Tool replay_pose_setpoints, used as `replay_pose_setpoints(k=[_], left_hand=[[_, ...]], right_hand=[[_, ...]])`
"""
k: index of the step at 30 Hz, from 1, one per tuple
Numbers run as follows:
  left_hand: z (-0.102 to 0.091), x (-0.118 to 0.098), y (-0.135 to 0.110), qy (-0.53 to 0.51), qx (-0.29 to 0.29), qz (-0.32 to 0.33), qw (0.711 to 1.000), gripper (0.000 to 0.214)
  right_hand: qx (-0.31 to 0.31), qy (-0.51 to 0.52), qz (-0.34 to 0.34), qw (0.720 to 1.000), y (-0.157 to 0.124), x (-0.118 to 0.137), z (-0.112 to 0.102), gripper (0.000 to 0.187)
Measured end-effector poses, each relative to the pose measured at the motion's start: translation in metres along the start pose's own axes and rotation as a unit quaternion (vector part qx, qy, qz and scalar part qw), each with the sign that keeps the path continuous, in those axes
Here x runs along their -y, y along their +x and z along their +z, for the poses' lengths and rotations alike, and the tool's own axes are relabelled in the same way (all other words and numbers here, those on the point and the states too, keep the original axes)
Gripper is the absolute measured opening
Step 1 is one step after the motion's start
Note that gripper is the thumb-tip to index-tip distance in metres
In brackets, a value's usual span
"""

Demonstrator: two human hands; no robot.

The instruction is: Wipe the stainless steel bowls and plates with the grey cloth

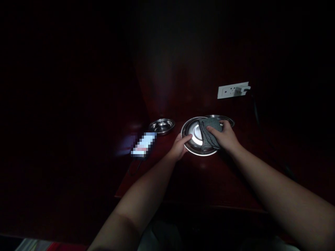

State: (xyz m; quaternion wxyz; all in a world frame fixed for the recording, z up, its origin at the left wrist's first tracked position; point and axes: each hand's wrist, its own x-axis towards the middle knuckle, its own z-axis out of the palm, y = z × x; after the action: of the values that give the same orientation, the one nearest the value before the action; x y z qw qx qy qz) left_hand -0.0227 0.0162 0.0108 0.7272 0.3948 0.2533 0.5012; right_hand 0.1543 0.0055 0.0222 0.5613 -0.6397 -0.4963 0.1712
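Observation:
A shiny steel plate (192,146) with a raised rim is tilted towards me above the table. My left hand (180,147) grips its left edge, thumb on the inner face and fingers behind. Against the plate's right side my right hand (227,136) presses a dark grey cloth (210,130), bunched under the thumb and fingers. The cloth covers part of the plate's inside. Behind the right hand, another steel dish (227,120) sits on the table, partly hidden by the cloth and plate.
To the left stands a small steel bowl (162,126). Beside it, a phone with a lit, blurred screen (143,145) has a cable at its lower end. A white socket panel (226,91) with a plug is on the back wall. The dark red table (199,188) ends nearer me.

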Motion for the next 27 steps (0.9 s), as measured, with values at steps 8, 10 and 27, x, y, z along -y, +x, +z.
replay_pose_setpoints(k=[8, 10, 27], left_hand=[[-0.0046, -0.0002, 0.0028, 0.019, -0.008, -0.002, 1.000, 0.044], [-0.0055, -0.0005, 0.0034, 0.023, -0.012, -0.004, 1.000, 0.042], [-0.0083, 0.0034, 0.0071, 0.002, -0.032, -0.002, 0.999, 0.037]], right_hand=[[0.000, -0.002, -0.031, 1.000, -0.0004, 0.0040, -0.0010, 0.062], [0.004, 0.001, -0.035, 0.999, -0.0012, 0.0046, -0.0007, 0.061], [0.026, -0.006, -0.025, 0.999, -0.0004, 0.0040, -0.0009, 0.059]])
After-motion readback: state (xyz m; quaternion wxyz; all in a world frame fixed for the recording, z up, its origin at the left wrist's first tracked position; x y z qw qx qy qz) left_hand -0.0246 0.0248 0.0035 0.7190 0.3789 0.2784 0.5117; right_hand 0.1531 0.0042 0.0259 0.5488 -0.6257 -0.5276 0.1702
